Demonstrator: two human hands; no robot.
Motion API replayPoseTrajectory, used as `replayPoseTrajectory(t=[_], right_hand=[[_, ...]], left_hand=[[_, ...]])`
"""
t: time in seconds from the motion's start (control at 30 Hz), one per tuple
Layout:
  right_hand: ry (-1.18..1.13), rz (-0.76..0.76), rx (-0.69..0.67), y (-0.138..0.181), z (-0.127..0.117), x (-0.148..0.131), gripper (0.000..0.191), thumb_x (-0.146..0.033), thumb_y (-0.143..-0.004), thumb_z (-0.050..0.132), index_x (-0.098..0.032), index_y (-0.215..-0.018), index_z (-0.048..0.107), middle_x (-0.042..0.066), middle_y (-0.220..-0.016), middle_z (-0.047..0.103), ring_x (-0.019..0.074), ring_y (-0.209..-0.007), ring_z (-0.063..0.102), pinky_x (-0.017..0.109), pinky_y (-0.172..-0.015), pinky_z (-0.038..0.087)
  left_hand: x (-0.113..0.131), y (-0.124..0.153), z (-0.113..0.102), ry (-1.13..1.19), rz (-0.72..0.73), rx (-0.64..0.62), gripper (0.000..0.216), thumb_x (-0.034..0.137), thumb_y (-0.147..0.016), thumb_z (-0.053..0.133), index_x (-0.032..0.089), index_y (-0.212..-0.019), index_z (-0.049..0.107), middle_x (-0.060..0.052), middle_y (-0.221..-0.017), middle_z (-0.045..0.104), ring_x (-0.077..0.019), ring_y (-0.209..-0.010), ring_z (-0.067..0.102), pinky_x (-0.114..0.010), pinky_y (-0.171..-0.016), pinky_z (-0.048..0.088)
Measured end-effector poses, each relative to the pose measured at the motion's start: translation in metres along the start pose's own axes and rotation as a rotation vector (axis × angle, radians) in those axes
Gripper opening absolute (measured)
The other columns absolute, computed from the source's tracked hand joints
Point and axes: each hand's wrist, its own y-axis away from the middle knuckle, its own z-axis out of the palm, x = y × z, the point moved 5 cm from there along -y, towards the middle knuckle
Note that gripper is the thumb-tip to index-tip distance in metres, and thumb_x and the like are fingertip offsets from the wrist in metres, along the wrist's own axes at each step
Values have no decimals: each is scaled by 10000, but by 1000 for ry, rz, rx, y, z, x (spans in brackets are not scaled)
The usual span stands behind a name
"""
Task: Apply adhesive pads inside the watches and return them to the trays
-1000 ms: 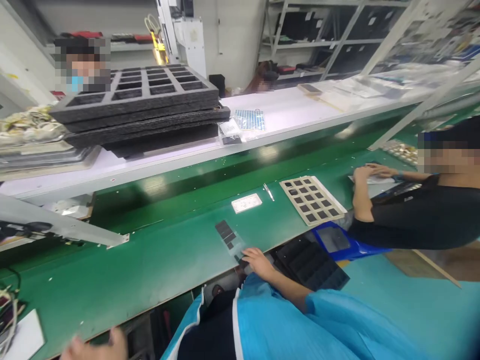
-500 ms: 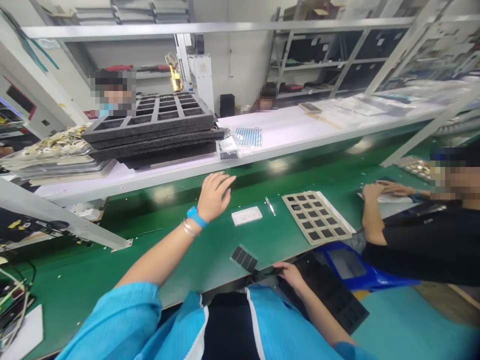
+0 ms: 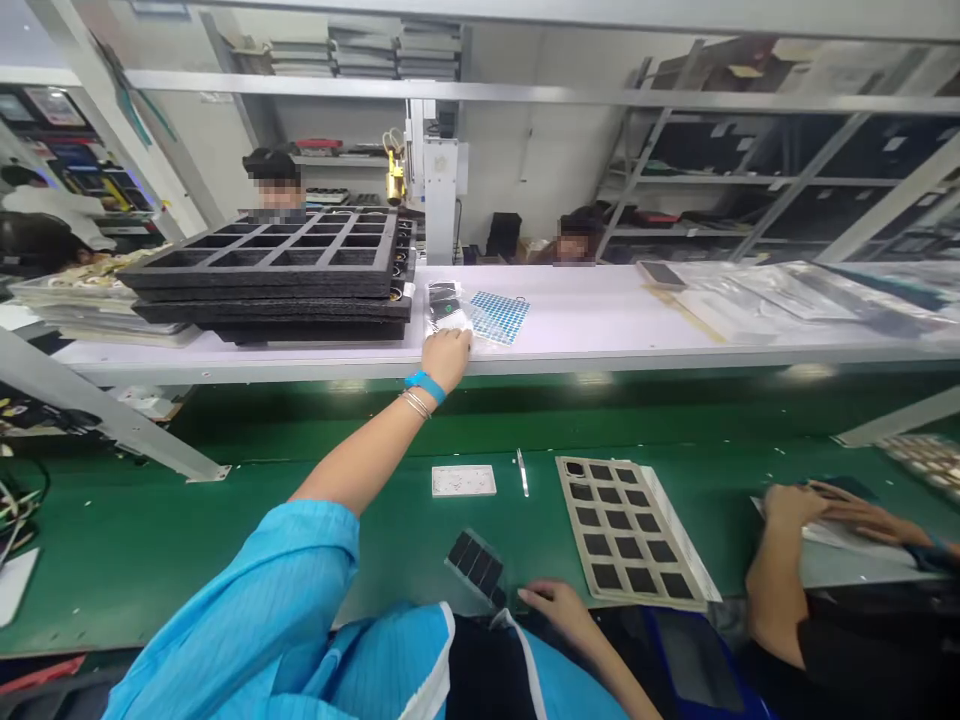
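Note:
My left hand (image 3: 447, 356) reaches up to the white shelf (image 3: 600, 330) and closes its fingers on the edge of a clear plastic bag (image 3: 444, 306) lying there beside a blue gridded sheet (image 3: 499, 314). My right hand (image 3: 553, 602) rests low at the near edge of the green belt (image 3: 225, 560), fingers curled, touching a clear strip with dark square pads (image 3: 475, 562). Whether it grips the strip is unclear.
Black foam trays (image 3: 285, 262) are stacked on the shelf left of my hand. On the belt lie a small white card (image 3: 463, 481), tweezers (image 3: 522, 472) and a beige sheet of black pads (image 3: 624, 530). A co-worker's arms (image 3: 817, 520) work at the right.
My left hand has risen from the lower left, crossed the belt and landed on the bag on the shelf. The view tilted upward. My right hand stayed by the pad strip.

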Motion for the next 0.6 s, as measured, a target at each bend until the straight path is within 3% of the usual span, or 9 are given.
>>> replayPoseTrajectory(t=[0.1, 0.2, 0.27, 0.37, 0.47, 0.6], right_hand=[[61, -42, 72, -14, -41, -1, 392, -177, -699, 507, -219, -977, 778, 113, -1042, 752, 307, -978, 723, 435, -880, 574], [-12, -80, 114, -14, -90, -17, 599, -179, -752, 451, -261, -1318, 629, 80, -1062, 753, 259, -911, 740, 421, -842, 593], [-148, -62, 128, -8, -126, -34, 550, -251, -791, 498, -274, -1329, 612, 75, -1047, 758, 266, -924, 736, 444, -845, 597], [-496, -24, 130, 3, -168, -67, 416, -402, -771, 668, -229, -1147, 703, 110, -1139, 729, 306, -1108, 676, 480, -925, 579], [-878, 28, 102, 5, -177, -104, 488, -424, -710, 781, -208, -1138, 684, 124, -1215, 695, 299, -1075, 691, 477, -915, 596], [-1172, 125, -21, -5, -146, -147, 444, -251, -684, 811, -195, -1109, 691, 93, -1179, 713, 226, -1029, 711, 352, -935, 598]], left_hand=[[4, -6, -18, 14, -35, 27, 386, 170, -978, 350, 199, -1252, 620, -128, -1147, 679, -269, -1053, 612, -369, -825, 467], [-7, -5, -46, -1, -84, 69, 381, 261, -1006, 348, 239, -1263, 628, -105, -1140, 688, -266, -1002, 643, -356, -786, 473], [-13, -2, -60, -26, -101, 62, 376, 288, -1009, 356, 250, -1258, 635, -98, -1138, 694, -269, -994, 653, -359, -789, 476], [-13, 3, -67, -81, -65, -2, 369, 291, -1003, 373, 243, -1244, 649, -101, -1094, 708, -277, -993, 659, -365, -793, 480], [-7, 8, -66, -113, 0, -48, 374, 312, -1004, 375, 233, -1237, 656, -106, -1089, 708, -278, -999, 659, -370, -804, 486], [-7, 15, -65, -131, 122, -110, 367, 330, -984, 436, 241, -1277, 638, -104, -1170, 691, -296, -1055, 646, -378, -813, 502]])
